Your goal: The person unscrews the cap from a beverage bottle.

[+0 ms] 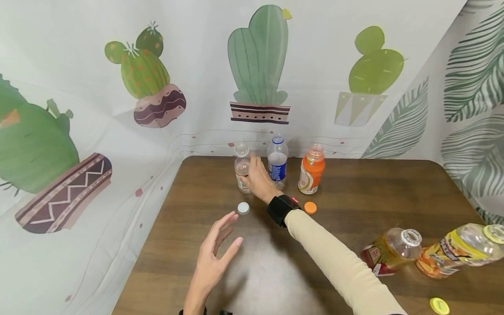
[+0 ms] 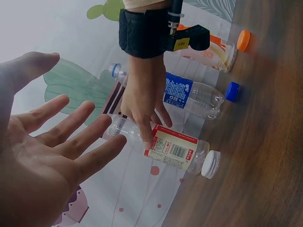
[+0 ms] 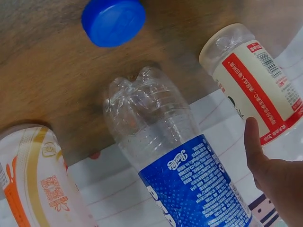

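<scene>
My right hand [image 1: 261,178] is at the right side of a clear bottle with a cream-and-red label [image 2: 171,147]. Its thumb [image 3: 254,146] lies straight over the label's edge, and in the head view its fingers stand beside the bottle rather than round it. The bottle is upright and uncapped, with a white cap [image 1: 243,208] in front. My left hand [image 1: 212,253] hovers nearer, empty, fingers spread and thumb apart. Just right of my right hand stands an open clear bottle with a blue label [image 1: 278,168]; its blue cap [image 3: 113,21] lies in front.
An open orange-topped bottle [image 1: 312,168] stands farther right, an orange cap [image 1: 310,208] before it. Two more open bottles, one with a red label [image 1: 390,251] and one with a yellow-orange label [image 1: 453,249], are at the right, near a yellow cap [image 1: 439,306]. A cactus-print cloth [image 1: 315,87] hangs behind the table.
</scene>
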The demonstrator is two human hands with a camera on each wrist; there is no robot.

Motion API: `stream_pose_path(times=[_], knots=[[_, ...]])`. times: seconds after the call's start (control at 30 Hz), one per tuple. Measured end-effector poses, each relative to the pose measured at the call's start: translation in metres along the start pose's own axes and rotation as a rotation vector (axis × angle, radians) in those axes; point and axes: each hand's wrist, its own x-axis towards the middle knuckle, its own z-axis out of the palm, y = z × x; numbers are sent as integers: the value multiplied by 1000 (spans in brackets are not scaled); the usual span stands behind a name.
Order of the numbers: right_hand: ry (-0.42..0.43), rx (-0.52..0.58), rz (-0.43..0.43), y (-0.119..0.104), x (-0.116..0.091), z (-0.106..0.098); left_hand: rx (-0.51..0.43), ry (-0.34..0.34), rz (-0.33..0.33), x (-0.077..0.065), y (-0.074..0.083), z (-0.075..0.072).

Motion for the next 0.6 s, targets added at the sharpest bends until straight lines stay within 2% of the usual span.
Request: stream_pose_path(times=[0.1, 0.23, 0.43, 0.6], knots=[[-19, -32, -4, 2, -10, -7, -3, -12, 1, 2, 0, 0], [4, -88, -29, -2, -31, -22, -1, -17, -7, 5, -2, 0], [-3, -89, -46, -25, -74, -56, 25, 5, -41, 8, -3, -3], [13, -81, -80, -31, -113, -86, 81, -2, 15, 14, -5, -1]])
